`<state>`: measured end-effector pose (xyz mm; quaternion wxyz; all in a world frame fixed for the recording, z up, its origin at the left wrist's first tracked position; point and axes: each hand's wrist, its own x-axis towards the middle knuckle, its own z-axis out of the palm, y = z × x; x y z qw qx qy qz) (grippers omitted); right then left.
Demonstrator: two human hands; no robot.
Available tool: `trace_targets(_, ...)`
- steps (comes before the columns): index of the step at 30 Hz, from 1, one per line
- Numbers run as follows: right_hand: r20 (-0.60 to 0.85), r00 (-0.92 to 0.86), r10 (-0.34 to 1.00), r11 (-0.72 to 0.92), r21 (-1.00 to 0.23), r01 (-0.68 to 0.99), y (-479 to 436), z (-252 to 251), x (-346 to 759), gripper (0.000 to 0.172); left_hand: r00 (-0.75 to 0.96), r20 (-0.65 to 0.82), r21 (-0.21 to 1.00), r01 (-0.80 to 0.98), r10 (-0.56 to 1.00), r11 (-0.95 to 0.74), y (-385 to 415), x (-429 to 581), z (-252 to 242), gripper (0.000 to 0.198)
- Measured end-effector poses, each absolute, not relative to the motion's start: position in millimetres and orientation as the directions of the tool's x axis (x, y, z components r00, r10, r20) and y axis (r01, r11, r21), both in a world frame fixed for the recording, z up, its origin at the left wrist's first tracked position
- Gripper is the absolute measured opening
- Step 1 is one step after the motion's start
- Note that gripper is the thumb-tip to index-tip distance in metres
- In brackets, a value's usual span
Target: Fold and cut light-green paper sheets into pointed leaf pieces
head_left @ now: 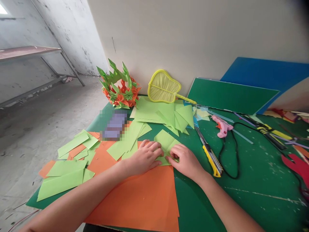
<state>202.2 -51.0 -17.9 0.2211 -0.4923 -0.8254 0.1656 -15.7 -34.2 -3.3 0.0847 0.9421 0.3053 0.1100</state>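
A light green paper square (165, 138) with crease lines lies over the top of a large orange sheet (145, 196). My left hand (146, 157) rests on its left side, fingers bent and close together, pressing the paper down. On the other side, the bent fingers and thumb of my right hand (184, 159) pinch the paper's lower right edge. My fingers hide part of the fold. Loose green strips (127, 138) lie just left of the square, and folded green pieces (181, 117) sit beyond it.
A green and orange paper crown (119, 85) and a yellow leaf-shaped fan (164, 87) stand by the wall. Right of my hands lie a yellow box cutter (210, 156) and a pink glue gun (222, 125) with a looping black cord. Cut green paper (64, 180) covers the table's left edge.
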Motion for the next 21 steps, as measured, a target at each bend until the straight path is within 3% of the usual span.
trace_targets(9,0.210,-0.409,0.888,0.458,-0.496,0.738,-50.9,-16.1,201.5,0.031,0.787,0.150,0.141,0.582,0.599,-0.801,-36.6,-16.0,-6.8,0.030)
trace_targets(16,0.228,-0.443,0.867,0.492,-0.539,0.684,-51.7,-19.9,207.4,0.001,0.792,0.124,0.146,0.582,0.598,-0.800,-37.6,-14.2,-7.2,0.031)
trace_targets(21,0.293,-0.528,0.797,0.600,-0.485,0.637,-49.1,-23.5,215.1,0.015,0.803,0.120,0.138,0.569,0.584,-0.811,-37.6,-14.4,-10.8,0.030)
